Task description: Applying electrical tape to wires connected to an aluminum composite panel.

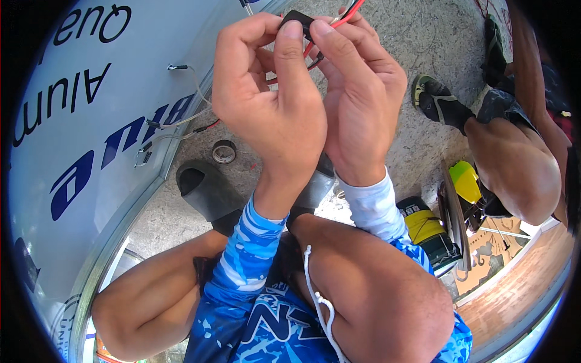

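Close together at the top of the view, both my hands pinch a short black strip (298, 24) that looks like electrical tape, laid at the wires. My left hand (272, 85) grips its left part between thumb and curled fingers. With thumb and fingers closed, my right hand (363, 91) holds its right end and the red wire (349, 12). Black and white wires run beside the red one, and more wire shows below the strip between my hands. My fingers hide where the wires meet. A roll of black tape (224, 152) lies on the floor below my left hand.
A large pale sign panel (91, 133) with a metal edge stands at the left, with thin wire leads (178, 68) coming off it. At the right sit another person's leg (514, 163), a dark spool with a yellow band (423, 227) and a yellow-green tool (465, 181).
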Demonstrator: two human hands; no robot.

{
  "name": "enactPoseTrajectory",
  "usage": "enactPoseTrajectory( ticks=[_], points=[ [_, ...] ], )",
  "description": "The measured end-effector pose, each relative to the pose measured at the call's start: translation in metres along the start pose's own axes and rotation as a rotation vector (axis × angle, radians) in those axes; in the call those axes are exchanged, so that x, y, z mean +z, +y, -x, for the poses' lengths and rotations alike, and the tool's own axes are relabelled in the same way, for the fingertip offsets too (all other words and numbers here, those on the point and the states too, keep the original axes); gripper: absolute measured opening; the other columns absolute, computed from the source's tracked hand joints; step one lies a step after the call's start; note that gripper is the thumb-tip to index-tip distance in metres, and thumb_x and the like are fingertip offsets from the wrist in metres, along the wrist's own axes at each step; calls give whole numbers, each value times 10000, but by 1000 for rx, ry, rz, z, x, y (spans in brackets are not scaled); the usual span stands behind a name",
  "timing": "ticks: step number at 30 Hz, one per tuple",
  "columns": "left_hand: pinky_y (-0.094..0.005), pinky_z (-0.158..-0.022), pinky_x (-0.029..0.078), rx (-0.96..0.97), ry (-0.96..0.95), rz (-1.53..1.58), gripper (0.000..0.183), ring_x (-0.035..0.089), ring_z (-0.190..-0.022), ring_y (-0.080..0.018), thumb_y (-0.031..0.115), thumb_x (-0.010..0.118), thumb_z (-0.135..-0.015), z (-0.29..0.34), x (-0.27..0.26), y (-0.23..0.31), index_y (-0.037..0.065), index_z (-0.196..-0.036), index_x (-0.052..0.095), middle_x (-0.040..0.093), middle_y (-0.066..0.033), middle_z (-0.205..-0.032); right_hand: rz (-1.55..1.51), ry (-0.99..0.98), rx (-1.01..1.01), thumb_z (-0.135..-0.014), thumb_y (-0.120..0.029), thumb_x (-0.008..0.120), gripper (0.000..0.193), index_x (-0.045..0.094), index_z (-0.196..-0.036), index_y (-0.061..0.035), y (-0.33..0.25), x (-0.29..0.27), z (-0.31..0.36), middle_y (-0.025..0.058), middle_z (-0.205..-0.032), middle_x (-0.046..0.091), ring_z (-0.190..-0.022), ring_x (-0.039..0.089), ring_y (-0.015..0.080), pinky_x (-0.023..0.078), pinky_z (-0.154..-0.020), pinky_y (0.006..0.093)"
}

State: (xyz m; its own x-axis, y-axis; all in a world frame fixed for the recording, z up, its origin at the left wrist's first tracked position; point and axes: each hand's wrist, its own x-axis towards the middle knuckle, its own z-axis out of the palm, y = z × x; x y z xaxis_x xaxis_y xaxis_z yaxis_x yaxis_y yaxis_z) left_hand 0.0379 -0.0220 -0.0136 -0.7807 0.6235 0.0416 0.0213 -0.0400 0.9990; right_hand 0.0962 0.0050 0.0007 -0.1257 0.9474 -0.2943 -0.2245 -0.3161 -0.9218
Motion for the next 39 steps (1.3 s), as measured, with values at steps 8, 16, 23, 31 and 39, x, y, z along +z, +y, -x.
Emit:
enactPoseTrajectory(
  ticks=[8, 16, 23, 31, 39],
  points=[
    [-189, -595, 483, 44, 3, 183, 90, 622, -716, -84, -3, 640, -900, -8, 7, 20, -47, -961, 590, 659, -80, -821, 172, 110, -56, -896, -73, 675, 178, 714, -1009, 58, -15, 18, 4, 157, -1106, 659, -1280, 417, 239, 325, -1073, 406],
    [-195, -553, 491, -14, 44, -37, 109, 614, -696, -92, 4, 634, -906, -5, 4, 5, -46, -968, 560, 653, -95, -836, 393, 4, -213, -871, -36, 698, 140, 727, -971, 57, 6, -10, -7, 126, -1011, 692, -1119, 498, 184, 314, -1087, 420],
    [-202, -507, 501, 30, 44, -2, 128, 610, -650, -104, 10, 622, -911, -5, 2, 7, -52, -979, 534, 633, -111, -855, 117, -4, 15, -840, -31, 715, 142, 707, -946, 63, 6, -5, -1, 73, -929, 635, -966, 574, 152, 442, -892, 354],
    [-208, -502, 486, -10, 27, 1, 109, 599, -652, -101, 1, 603, -916, -8, -1, 5, -50, -976, 527, 623, -111, -849, -323, -124, 16, -857, -20, 690, 164, 665, -983, 81, 19, -5, 1, 59, -1103, 566, -847, 628, 139, 517, -725, 259],
    [-209, -557, 480, -39, 52, 19, 93, 588, -689, -101, -14, 598, -914, -7, 2, 5, -49, -965, 528, 609, -112, -877, -215, 74, 194, -889, -68, 662, 182, 670, -999, 76, 3, 11, 3, 69, -1144, 565, -960, 616, 142, 515, -729, 264]
  ],
)
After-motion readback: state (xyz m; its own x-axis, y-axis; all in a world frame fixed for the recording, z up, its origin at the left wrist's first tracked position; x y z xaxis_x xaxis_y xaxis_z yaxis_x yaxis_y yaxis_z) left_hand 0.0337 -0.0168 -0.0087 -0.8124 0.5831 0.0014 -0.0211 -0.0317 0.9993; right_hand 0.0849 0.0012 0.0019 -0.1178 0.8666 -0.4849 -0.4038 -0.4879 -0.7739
